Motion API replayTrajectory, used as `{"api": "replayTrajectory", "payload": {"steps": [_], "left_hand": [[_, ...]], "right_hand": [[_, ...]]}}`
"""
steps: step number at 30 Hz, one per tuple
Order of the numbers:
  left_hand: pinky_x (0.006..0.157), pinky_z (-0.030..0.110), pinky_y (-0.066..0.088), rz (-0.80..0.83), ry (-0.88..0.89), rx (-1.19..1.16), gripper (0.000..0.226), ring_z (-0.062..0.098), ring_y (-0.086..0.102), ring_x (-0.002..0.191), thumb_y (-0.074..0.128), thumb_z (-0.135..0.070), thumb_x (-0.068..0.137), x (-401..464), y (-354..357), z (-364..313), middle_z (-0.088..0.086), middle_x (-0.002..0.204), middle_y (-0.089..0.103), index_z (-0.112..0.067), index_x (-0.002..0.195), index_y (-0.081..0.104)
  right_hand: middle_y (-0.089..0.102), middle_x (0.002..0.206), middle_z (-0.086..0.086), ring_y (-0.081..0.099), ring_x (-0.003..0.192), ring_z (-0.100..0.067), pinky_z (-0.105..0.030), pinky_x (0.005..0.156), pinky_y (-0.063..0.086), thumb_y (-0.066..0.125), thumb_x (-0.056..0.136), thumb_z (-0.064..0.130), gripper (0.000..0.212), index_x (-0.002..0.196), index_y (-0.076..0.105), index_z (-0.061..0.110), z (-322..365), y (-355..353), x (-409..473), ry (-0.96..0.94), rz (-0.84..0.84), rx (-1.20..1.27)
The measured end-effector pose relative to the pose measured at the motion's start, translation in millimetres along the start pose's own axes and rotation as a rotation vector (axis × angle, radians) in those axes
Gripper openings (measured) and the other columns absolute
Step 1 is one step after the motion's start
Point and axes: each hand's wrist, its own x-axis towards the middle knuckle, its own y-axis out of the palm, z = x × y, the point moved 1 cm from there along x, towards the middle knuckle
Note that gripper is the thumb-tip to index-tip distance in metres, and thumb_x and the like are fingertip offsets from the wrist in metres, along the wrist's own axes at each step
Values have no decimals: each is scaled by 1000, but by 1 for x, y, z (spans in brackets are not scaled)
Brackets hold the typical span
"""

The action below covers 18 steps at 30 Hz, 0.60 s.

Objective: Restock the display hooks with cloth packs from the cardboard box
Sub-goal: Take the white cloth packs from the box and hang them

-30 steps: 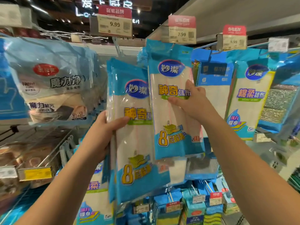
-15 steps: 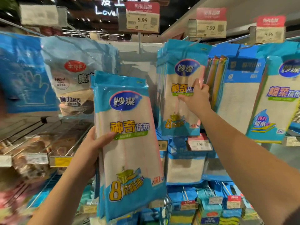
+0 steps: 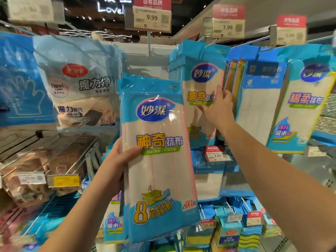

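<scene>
Crowded hook wall; left hand (image 3: 116, 164) grips cloth packs (image 3: 158, 160); right hand (image 3: 218, 108) fingers straight, touching hung packs (image 3: 201, 91).

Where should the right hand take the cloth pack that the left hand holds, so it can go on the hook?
Probably the blue top band of the held cloth pack, pinched from its right edge. The left hand grips the left edge at mid-height, so the top and right side are free, and the hanging end stays near the hook.

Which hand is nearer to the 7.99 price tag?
The right hand. It is up at the hanging cloth packs right below the 7.99 price tag. The left hand is lower and to the left, gripping a stack of cloth packs.
</scene>
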Motion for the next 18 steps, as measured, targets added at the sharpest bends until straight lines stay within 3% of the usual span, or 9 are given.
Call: {"api": "replayTrajectory", "payload": {"steps": [3,6,11,13,15,18], "left_hand": [[76,46,61,13,-14,-13,87,38,70,100,86,-35,58,1,2,4,21,122,68,-14,134,50],[86,53,58,52,-5,-12,88,43,67,106,86,-33,59,3,6,9,23,123,67,-12,135,49],[79,46,61,74,0,-49,89,38,70,102,84,-29,56,4,17,14,21,122,69,-11,135,49],[80,46,61,87,1,-56,98,38,70,103,91,-33,51,5,17,15,21,122,69,-11,135,48],[82,47,61,100,17,-48,93,39,70,105,88,-32,55,7,17,14,21,123,68,-12,136,48],[82,47,61,101,40,-46,83,38,70,103,82,-30,59,8,20,14,21,121,69,-11,134,50]], "right_hand": [[41,139,-3,47,125,-19,-34,110,38,63,92,45,62,144,39,20,16,-21,-21,-68,-76,222],[58,106,10,59,95,-5,-35,92,51,56,96,49,32,118,49,27,38,-34,-44,-117,67,427],[51,95,0,53,78,-7,-12,69,45,63,94,38,35,117,41,24,57,-36,-58,-198,194,566],[53,99,-1,58,86,-11,-18,77,50,68,91,37,39,117,40,27,56,-35,-58,-201,200,575],[57,107,-1,62,100,-17,-37,89,54,70,88,42,38,112,41,37,52,-34,-57,-199,213,582],[60,108,3,66,101,-15,-49,89,56,68,92,30,29,105,46,42,51,-37,-60,-172,230,702]]}}
